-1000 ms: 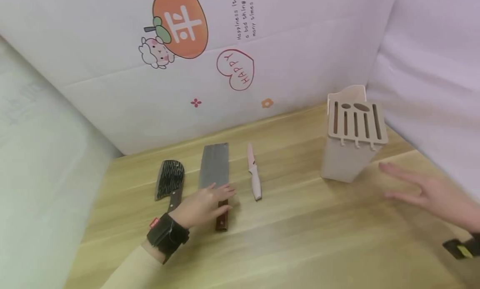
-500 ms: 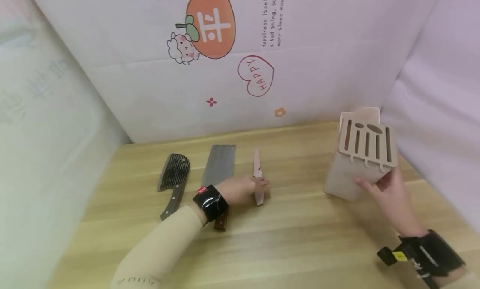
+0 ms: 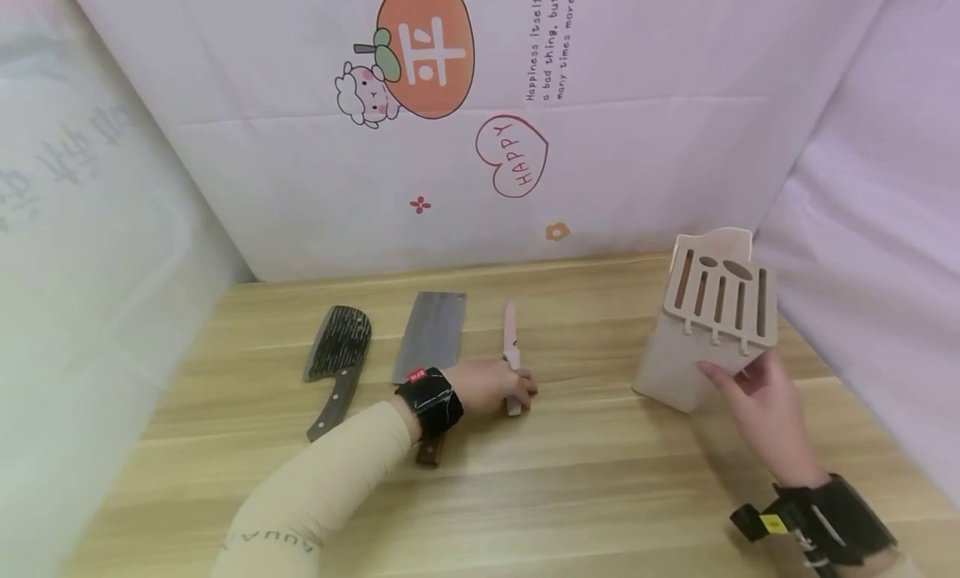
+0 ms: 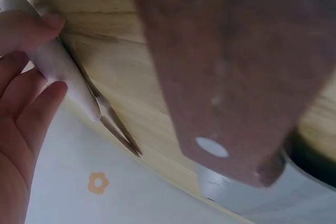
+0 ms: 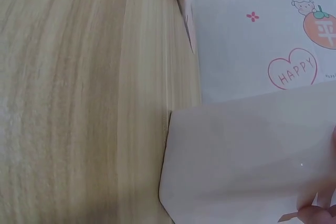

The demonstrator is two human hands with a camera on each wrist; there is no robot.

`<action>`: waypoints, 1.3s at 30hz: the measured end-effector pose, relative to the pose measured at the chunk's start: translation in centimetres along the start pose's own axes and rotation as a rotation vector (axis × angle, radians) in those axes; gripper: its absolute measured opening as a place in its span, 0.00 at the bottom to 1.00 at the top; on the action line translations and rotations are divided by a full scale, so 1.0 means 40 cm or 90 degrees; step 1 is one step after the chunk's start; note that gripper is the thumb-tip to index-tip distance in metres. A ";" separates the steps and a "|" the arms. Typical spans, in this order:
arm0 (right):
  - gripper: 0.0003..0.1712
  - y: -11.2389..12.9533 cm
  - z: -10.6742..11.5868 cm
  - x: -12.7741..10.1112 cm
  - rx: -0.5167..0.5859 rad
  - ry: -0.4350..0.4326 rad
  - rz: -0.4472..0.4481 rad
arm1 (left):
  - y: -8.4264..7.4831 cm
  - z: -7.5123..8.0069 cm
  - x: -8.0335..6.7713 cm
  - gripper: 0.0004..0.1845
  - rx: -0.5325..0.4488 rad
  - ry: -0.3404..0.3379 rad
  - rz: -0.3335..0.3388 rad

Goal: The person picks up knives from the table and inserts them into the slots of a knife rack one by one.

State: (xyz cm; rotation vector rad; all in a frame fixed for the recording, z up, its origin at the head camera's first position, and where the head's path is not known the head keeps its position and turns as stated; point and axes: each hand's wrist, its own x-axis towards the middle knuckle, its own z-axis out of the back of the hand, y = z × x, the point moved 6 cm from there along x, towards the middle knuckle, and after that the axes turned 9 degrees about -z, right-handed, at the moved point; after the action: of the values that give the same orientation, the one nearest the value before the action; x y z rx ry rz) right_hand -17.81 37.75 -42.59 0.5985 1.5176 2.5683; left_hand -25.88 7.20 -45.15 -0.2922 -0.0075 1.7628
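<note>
My left hand point(image 3: 487, 386) holds a small paring knife point(image 3: 511, 332) by its white handle. In the left wrist view the thumb and fingers pinch that handle point(image 4: 65, 72), while the pinkish blade points away toward the wall. Whether the knife is off the table I cannot tell. My right hand point(image 3: 772, 424) grips a beige knife block point(image 3: 678, 361) by its right side, thumb on the front face. The block stands upright on the table, its slotted top facing up. In the right wrist view the block's wall point(image 5: 247, 150) fills the lower right, with only some fingertips showing.
Under my left forearm lies a cleaver point(image 3: 431, 336) with a reddish-brown handle, partly hidden. Farther left is a dark-patterned chopping knife point(image 3: 341, 345) with a riveted handle. White printed sheets point(image 3: 300, 195) rise at the back and sides of the wooden table point(image 3: 570, 486).
My left hand has moved right from over the cleaver to the paring knife and taken its handle. The right hand has come in and taken hold of the knife block, now slightly tilted in view.
</note>
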 end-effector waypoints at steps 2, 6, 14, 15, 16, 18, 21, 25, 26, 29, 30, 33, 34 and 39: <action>0.42 0.002 -0.003 -0.001 0.000 0.001 0.000 | -0.004 0.002 0.002 0.14 -0.013 -0.016 -0.020; 0.41 0.000 -0.004 0.000 -0.004 0.002 -0.003 | -0.008 0.015 0.001 0.12 -0.040 -0.066 -0.047; 0.44 0.014 0.005 0.014 0.014 0.005 0.022 | -0.027 0.182 -0.030 0.14 -0.091 -0.279 -0.076; 0.44 0.017 0.007 0.015 0.015 0.004 0.025 | -0.030 0.210 -0.036 0.15 -0.085 -0.316 -0.074; 0.44 0.018 0.009 0.015 0.015 0.001 0.027 | -0.033 0.238 -0.043 0.17 -0.086 -0.354 -0.068; 0.43 0.020 0.011 0.016 0.015 0.000 0.028 | -0.038 0.293 -0.057 0.19 -0.106 -0.417 -0.041; 0.42 0.021 0.011 0.015 0.016 -0.003 0.026 | -0.048 0.375 -0.081 0.22 -0.146 -0.522 -0.010; 0.42 0.021 0.009 0.012 0.013 -0.004 0.024 | -0.064 0.486 -0.108 0.22 -0.202 -0.697 -0.011; 0.42 0.021 0.009 0.011 0.012 -0.005 0.023 | -0.069 0.511 -0.113 0.22 -0.222 -0.736 -0.017; 0.41 0.018 0.008 0.008 0.007 -0.008 0.019 | -0.083 0.573 -0.117 0.23 -0.296 -0.842 -0.045; 0.41 0.017 0.008 0.006 0.006 -0.008 0.017 | -0.088 0.589 -0.114 0.24 -0.330 -0.869 -0.056; 0.39 0.013 0.005 0.001 0.006 -0.012 0.009 | -0.105 0.620 -0.096 0.24 -0.418 -0.929 -0.083; 0.39 0.012 0.003 -0.001 0.006 -0.012 0.009 | -0.111 0.627 -0.086 0.24 -0.435 -0.941 -0.089; 0.36 0.014 -0.006 -0.006 0.012 -0.014 0.009 | -0.140 0.650 -0.013 0.24 -0.486 -0.936 -0.086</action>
State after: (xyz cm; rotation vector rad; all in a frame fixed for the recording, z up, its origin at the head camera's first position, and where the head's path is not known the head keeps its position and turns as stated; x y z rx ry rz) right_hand -17.61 37.22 -42.28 0.6390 1.5371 2.5526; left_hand -25.57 11.92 -18.98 0.5099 -1.7022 1.4091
